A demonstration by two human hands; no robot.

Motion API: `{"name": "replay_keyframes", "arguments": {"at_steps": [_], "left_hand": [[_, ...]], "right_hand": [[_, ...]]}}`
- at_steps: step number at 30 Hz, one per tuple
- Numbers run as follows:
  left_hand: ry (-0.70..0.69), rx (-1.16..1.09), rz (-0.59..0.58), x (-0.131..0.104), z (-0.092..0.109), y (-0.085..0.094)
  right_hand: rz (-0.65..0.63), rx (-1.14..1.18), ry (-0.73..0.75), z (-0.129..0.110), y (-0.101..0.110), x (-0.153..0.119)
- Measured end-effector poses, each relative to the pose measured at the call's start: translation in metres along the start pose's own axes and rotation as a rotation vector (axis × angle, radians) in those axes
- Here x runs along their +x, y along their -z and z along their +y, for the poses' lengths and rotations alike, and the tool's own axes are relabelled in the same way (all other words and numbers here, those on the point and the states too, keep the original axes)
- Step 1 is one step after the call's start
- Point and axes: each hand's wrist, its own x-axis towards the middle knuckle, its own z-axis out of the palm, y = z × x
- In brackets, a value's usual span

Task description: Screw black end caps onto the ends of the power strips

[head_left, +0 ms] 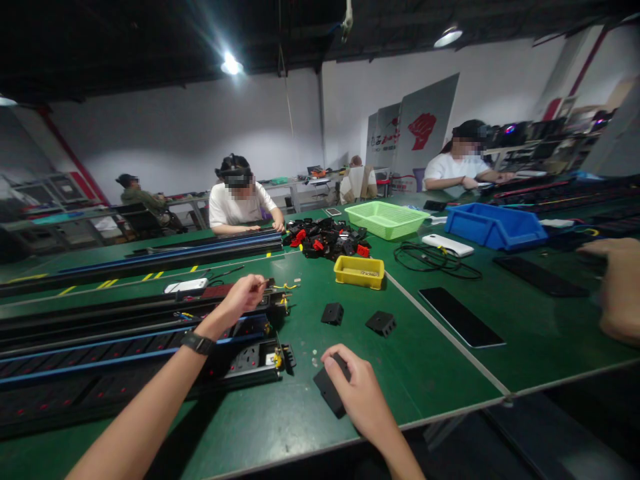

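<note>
My right hand is wrapped over a black plastic box-shaped cap at the front of the green table. My left hand is closed in a pinch at the end of a black power strip rail; whatever sits in its fingertips is too small to make out. Closer to me lies another power strip, its sockets facing up and yellow-and-brass parts showing at its open end. Two similar black caps, one on the left and one on the right, lie beyond my right hand.
Behind the caps stand a yellow tray of small parts and a pile of black and red pieces. Further right are a green basket, a blue bin, black cables and a tablet. Another person's hand reaches in at right.
</note>
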Motion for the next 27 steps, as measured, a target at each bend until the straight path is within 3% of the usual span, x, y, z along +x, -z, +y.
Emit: {"name": "replay_keyframes", "arguments": {"at_steps": [2, 4, 7, 10, 13, 17, 21, 27], "left_hand": [[0.022, -0.141, -0.03, -0.034, 0.004, -0.01], [0.115, -0.592, -0.104, -0.068, 0.005, -0.02], [0.263, -0.967, -0.17, -0.112, -0.002, -0.031], [0.356, -1.168, -0.197, -0.139, -0.016, -0.039], [0.397, -1.234, -0.207, -0.152, -0.032, -0.045], [0.349, -1.179, -0.168, -0.157, -0.043, -0.051], [0.252, -0.933, -0.088, -0.16, -0.048, -0.059], [0.047, -0.168, 0.035, -0.163, -0.045, -0.074]], "right_hand": [[0.0, -0.004, 0.002, -0.001, 0.001, 0.0], [0.001, -0.009, 0.008, -0.001, 0.001, 0.0], [0.009, -0.018, 0.013, -0.001, 0.002, 0.0], [0.007, -0.022, 0.007, 0.001, 0.002, -0.001], [-0.007, -0.02, -0.006, 0.003, 0.001, -0.001], [0.007, -0.022, -0.006, 0.005, 0.001, -0.002], [0.039, -0.032, 0.012, 0.005, 0.001, -0.002], [0.067, -0.041, 0.006, 0.003, 0.001, -0.001]]}}
